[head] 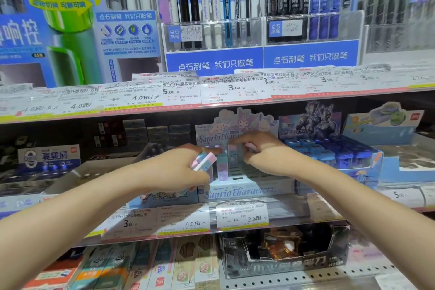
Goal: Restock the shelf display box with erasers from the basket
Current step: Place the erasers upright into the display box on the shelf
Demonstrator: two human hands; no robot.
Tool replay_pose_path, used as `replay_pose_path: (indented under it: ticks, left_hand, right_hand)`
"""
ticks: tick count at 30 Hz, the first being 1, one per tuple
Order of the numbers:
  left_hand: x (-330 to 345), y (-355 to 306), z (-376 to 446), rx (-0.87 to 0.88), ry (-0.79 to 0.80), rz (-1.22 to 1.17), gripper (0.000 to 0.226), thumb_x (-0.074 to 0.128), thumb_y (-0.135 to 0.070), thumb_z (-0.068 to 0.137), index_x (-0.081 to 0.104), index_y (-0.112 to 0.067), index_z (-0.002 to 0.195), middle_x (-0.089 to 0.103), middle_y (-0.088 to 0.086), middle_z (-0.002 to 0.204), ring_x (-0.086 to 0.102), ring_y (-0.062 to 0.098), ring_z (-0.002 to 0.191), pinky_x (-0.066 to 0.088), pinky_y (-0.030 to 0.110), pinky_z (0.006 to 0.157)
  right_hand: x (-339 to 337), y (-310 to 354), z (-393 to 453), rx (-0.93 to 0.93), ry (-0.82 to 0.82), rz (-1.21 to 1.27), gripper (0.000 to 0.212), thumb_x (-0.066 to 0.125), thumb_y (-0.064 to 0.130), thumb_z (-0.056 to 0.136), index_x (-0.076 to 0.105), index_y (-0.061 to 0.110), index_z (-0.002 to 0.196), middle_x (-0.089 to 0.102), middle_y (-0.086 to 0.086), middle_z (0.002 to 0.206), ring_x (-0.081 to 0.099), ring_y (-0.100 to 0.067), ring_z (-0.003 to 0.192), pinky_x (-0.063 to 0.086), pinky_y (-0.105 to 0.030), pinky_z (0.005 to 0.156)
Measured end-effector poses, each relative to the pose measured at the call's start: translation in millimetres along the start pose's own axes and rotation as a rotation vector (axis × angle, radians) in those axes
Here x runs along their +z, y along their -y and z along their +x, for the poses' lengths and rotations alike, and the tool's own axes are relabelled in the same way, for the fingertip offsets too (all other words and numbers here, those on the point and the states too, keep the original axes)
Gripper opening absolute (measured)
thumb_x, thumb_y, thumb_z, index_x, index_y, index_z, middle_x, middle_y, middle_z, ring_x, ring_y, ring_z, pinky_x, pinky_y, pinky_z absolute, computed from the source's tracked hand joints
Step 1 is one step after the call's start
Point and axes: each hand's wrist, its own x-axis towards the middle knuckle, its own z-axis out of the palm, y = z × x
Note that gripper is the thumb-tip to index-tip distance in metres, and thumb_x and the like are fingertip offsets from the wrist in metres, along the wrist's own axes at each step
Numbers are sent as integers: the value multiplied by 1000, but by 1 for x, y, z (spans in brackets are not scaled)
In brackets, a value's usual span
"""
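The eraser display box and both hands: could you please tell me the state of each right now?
Eraser display box: open on the middle shelf, partly filled, several slots bare.
Left hand: shut on a bunch of pastel erasers.
Right hand: over the box, fingers pinching a pink eraser.
Standing erasers: upright in their slots.

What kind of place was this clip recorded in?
Most likely a stationery shop aisle: racks of pens on the upper shelf, price tags along the shelf edges, and an eraser display box both hands reach into.
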Motion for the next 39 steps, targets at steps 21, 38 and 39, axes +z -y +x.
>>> replay_pose_path:
  ticks: [21,38,39]
  left_hand:
    - [25,-40,-9,122,-217,-701,28,65,-17,84,59,-18,57,50,-8,44,40,6,38,29,11,37]
    - [9,-21,-4,9,-301,-168,39,61,-27,85,40,-8,58,37,5,50,34,15,44,28,23,46]
    - [7,-21,-5,-6,-274,-82,40,60,-25,85,36,-11,56,36,3,51,33,15,45,28,23,45]
  right_hand:
    - [5,38,-31,18,-77,1178,10,44,18,94,54,15,94,61,-5,80,60,-18,72,49,-28,57]
    - [-22,9,-13,-207,-301,368,34,67,2,77,51,30,86,55,8,76,57,-13,68,51,-35,72]
    - [-20,6,-9,-180,-279,304,32,67,4,77,50,28,88,55,7,78,59,-18,71,51,-34,73]
